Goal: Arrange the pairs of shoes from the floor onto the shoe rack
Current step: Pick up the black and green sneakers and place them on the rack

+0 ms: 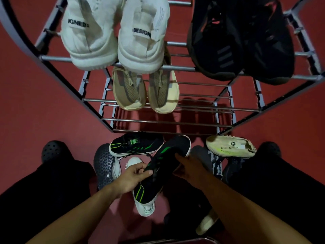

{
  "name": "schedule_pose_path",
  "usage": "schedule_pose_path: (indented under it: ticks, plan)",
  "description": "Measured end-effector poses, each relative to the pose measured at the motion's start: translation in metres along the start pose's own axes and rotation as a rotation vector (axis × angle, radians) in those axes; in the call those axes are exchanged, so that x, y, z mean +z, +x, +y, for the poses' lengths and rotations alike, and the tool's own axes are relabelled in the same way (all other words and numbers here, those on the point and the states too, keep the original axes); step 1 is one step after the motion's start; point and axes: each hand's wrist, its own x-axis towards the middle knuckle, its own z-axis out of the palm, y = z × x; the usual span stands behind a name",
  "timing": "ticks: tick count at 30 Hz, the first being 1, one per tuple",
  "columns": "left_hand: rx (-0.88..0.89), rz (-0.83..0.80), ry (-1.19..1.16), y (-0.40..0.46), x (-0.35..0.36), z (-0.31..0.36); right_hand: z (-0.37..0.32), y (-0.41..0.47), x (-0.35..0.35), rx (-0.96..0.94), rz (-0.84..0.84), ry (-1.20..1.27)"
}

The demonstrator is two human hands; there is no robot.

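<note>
A black sneaker with green stripes is lifted just above the floor, and both my hands hold it. My left hand pinches it at the laces and my right hand grips its side. Its mate lies on the red floor just behind. The metal shoe rack stands ahead. White high-tops and black sneakers sit on its top tier. A beige pair rests on a lower tier.
Around my hands on the floor lie a cream shoe with a yellow stripe, a dark perforated shoe, a grey patterned shoe and a white shoe. My feet in black clogs flank the pile.
</note>
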Motion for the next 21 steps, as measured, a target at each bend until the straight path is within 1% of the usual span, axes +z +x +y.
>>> schedule_pose_path:
  ticks: [2, 4, 6, 8, 9, 10, 11, 13, 14, 16, 17, 19, 21]
  plan:
    - [0.011, 0.017, 0.033, 0.003, -0.015, -0.011, -0.003, 0.010, 0.002, -0.041, 0.041, -0.022]
    - [0.002, -0.003, 0.057, 0.004, -0.032, -0.019, -0.006, 0.018, 0.004, -0.067, 0.086, -0.094]
    - [-0.009, -0.021, 0.087, 0.003, -0.049, -0.020, -0.006, 0.021, 0.008, 0.004, 0.048, -0.194]
    - [-0.022, -0.026, 0.065, 0.004, -0.061, -0.019, -0.003, 0.025, 0.011, 0.070, 0.015, -0.296]
    - [-0.023, 0.016, 0.014, 0.007, -0.065, -0.016, -0.002, 0.027, 0.011, 0.076, 0.035, -0.338]
    - [-0.028, 0.106, -0.048, 0.011, -0.069, -0.012, -0.002, 0.026, 0.011, 0.070, 0.073, -0.365]
    - [-0.038, 0.229, -0.124, 0.018, -0.072, -0.013, -0.001, 0.025, 0.011, 0.053, 0.128, -0.370]
    - [-0.123, 0.477, -0.264, 0.038, -0.079, -0.022, 0.001, 0.022, 0.004, 0.016, 0.242, -0.322]
    - [-0.195, 0.557, -0.314, 0.049, -0.083, -0.032, 0.004, 0.022, -0.002, -0.006, 0.298, -0.298]
    - [-0.319, 0.623, -0.430, 0.073, -0.086, -0.058, 0.008, 0.020, -0.014, -0.052, 0.431, -0.294]
    - [-0.346, 0.642, -0.495, 0.085, -0.086, -0.071, 0.008, 0.019, -0.018, -0.047, 0.473, -0.288]
    - [-0.377, 0.657, -0.588, 0.110, -0.088, -0.088, 0.006, 0.018, -0.028, -0.042, 0.490, -0.308]
    - [-0.378, 0.653, -0.671, 0.114, -0.083, -0.071, 0.001, 0.016, -0.033, -0.066, 0.518, -0.305]
